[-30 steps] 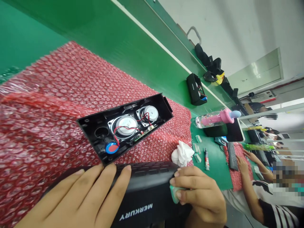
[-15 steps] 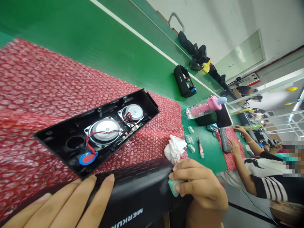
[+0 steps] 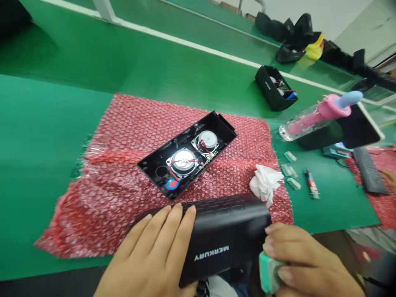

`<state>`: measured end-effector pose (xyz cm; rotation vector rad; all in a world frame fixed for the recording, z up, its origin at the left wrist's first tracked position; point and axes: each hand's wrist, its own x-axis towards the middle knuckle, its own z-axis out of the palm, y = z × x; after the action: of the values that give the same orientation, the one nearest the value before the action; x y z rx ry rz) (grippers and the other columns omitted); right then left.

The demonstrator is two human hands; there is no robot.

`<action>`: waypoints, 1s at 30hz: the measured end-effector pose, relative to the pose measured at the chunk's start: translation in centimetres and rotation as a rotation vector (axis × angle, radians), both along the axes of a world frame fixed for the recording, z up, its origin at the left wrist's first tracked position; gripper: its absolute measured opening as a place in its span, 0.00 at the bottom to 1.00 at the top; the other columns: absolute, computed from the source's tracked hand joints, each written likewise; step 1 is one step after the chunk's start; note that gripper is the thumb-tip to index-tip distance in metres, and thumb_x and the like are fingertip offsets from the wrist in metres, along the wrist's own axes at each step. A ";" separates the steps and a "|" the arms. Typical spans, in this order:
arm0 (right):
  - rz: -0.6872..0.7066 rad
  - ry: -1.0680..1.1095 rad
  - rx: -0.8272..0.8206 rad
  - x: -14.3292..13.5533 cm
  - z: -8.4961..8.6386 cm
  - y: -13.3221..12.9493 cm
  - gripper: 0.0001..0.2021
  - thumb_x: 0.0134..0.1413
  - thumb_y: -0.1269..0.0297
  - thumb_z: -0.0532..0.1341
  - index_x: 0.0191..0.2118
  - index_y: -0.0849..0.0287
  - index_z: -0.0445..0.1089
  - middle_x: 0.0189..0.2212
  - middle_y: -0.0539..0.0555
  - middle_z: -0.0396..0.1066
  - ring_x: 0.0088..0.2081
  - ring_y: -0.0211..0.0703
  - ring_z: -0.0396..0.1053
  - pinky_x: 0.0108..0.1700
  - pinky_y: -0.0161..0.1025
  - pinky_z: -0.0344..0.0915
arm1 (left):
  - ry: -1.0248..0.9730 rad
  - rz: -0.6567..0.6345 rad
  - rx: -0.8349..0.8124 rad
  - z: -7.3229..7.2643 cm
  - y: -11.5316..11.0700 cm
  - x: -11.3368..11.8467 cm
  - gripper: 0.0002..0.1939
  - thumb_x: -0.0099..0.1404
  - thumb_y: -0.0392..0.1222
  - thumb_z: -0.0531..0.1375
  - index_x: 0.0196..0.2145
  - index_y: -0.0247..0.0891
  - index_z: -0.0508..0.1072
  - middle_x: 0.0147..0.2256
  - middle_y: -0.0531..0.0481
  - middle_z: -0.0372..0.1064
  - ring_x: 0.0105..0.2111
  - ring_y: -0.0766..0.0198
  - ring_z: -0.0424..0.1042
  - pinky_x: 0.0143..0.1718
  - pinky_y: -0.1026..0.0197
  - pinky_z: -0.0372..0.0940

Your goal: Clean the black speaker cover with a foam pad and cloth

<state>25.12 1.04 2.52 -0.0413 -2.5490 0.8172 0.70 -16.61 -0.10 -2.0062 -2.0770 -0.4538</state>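
A black speaker housing [image 3: 232, 231], marked MERKURY, is tilted at the near edge of the table. My left hand [image 3: 157, 247] grips it, with fingers across the top and the thumb tip showing below. In my right hand [image 3: 306, 260], pinched between fingers and thumb, is a small green and whitish block [image 3: 266, 272], close by the housing's right end. Beyond the housing lies an open black speaker shell [image 3: 161, 154], holding two round silver drivers [image 3: 185, 161], red wires and a blue-and-red disc [image 3: 172, 184].
Red bubble wrap [image 3: 102, 198] covers part of the green table [image 3: 37, 165]. A crumpled white tissue [image 3: 266, 181], several small clear blocks [image 3: 290, 170], a syringe [image 3: 312, 184], a pink-topped bottle [image 3: 318, 115] and another open speaker [image 3: 274, 88] are to the right. A co-worker's hand [image 3: 390, 177] is at far right.
The view has swung and drawn back, showing more table at the left. My right hand with the block has shifted slightly away from the housing's end. My left hand still holds the housing.
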 end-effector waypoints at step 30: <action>-0.147 0.044 0.134 -1.0 -2.8 -6.2 0.09 0.65 0.79 0.58 0.43 0.63 0.74 0.50 0.56 0.73 0.59 0.48 0.67 0.67 0.49 0.60 | -0.827 -0.221 0.304 -4.2 -3.9 -2.5 0.42 0.48 0.26 0.68 0.54 0.38 0.47 0.59 0.35 0.58 0.62 0.50 0.60 0.69 0.45 0.52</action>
<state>24.08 -5.18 -0.31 -0.1632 -2.5182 0.5837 -1.79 -20.55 -4.25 -2.0515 -1.9578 -1.7691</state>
